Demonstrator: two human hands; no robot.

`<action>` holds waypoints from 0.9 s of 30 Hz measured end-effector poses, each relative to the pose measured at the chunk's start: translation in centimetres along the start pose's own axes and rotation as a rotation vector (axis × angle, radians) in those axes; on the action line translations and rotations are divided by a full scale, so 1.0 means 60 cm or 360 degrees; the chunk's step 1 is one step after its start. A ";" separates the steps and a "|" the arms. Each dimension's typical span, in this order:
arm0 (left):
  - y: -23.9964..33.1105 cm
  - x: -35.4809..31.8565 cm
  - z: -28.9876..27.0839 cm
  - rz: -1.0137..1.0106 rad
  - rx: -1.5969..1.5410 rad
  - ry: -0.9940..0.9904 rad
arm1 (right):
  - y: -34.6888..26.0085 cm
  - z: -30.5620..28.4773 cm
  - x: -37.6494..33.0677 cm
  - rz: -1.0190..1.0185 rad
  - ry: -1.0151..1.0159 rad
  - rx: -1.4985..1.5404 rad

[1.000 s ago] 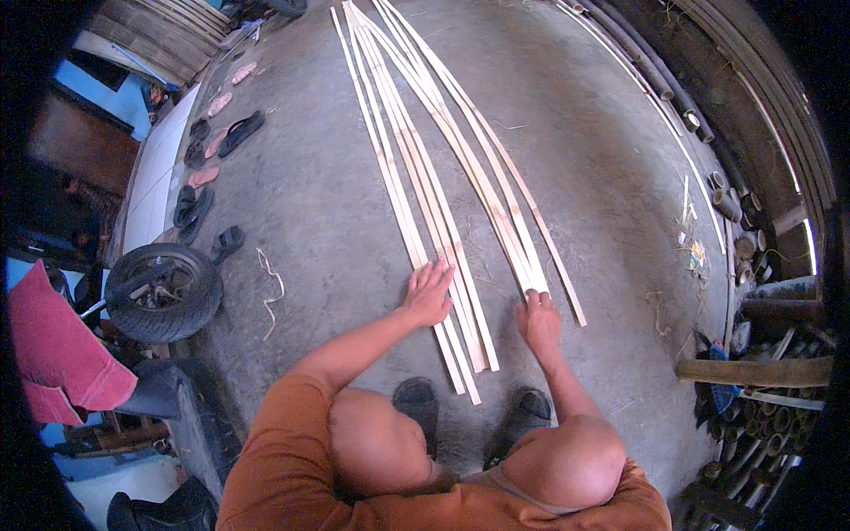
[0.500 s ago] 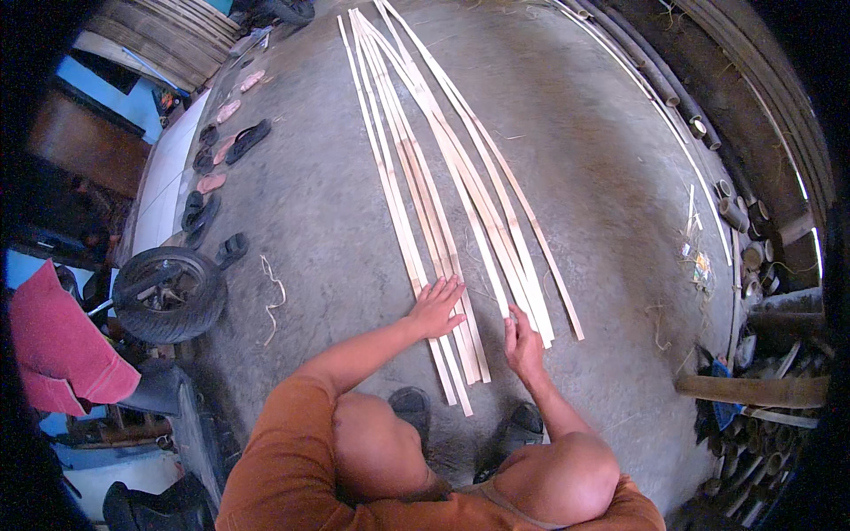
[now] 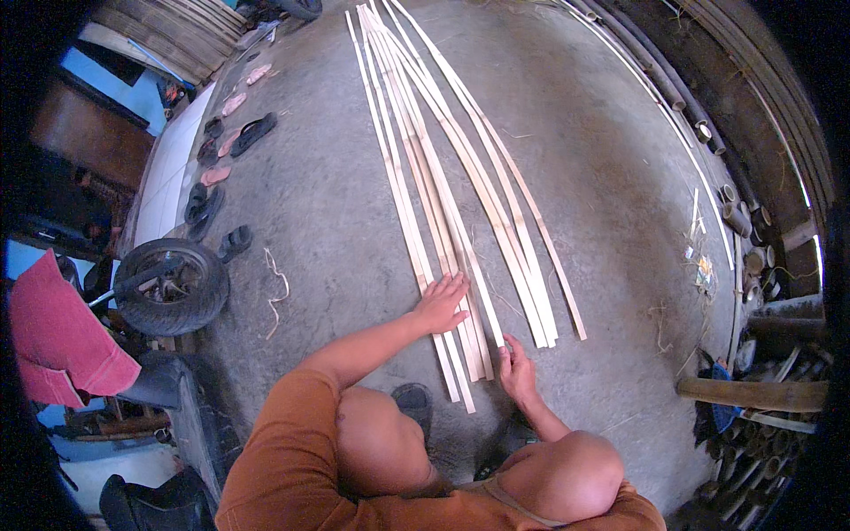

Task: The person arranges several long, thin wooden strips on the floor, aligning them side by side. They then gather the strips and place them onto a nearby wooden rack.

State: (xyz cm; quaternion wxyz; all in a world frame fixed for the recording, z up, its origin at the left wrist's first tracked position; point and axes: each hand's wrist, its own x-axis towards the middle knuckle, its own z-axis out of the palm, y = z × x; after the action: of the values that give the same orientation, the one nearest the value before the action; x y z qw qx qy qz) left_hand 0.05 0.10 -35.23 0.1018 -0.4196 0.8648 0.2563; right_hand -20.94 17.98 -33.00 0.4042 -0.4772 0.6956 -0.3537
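While the person squats on the concrete floor (image 3: 336, 203), the left hand (image 3: 440, 303) lies flat with fingers spread, palm down on the near ends of the bamboo strips (image 3: 425, 177). Right hand (image 3: 516, 372) sits just beside the strips' near ends, on their right; fingers curled onto the tip of one strip, but whether they pinch it or only rest on it I cannot tell

Strips: long, pale, thin; lying side by side on the floor, running away from the person, converging at the far end. One group of them under the left hand; a second group (image 3: 522, 257) just to the right of that, ends fanned slightly outward, not touched by either hand

Other items, placed relative to the strips:
- wheelbarrow wheel (image 3: 171, 286), black tyre, well to the left
- red cloth (image 3: 57, 336) further left, beyond the wheel
- sandals (image 3: 252, 133) in a loose row along the left, near a white slab (image 3: 173, 173)
- short piece of cord (image 3: 279, 292) on the floor between wheel and strips
- bamboo poles (image 3: 753, 389), cut ends showing, stacked well to the right
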 end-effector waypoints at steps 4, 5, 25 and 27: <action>-0.016 0.002 -0.007 0.0067 -0.0009 -0.0046 | 0.011 0.017 0.003 -0.0061 -0.0027 -0.0127; -0.020 0.001 -0.009 0.0077 -0.0052 -0.0037 | 0.022 0.026 0.002 -0.0126 -0.0002 -0.0096; -0.052 -0.074 -0.026 -0.0587 -0.0025 0.0244 | -0.073 0.104 -0.053 0.0149 -0.0330 0.0083; -0.038 -0.073 -0.042 -0.0669 0.0015 0.0176 | -0.070 0.106 -0.047 0.0129 -0.0337 0.0133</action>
State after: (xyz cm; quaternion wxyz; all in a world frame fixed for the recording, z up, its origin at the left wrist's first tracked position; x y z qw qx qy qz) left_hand 4.68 0.54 -32.18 0.1073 -0.6037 0.7638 0.2017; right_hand -13.03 18.72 -31.38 0.5088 -0.4661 0.6525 -0.3134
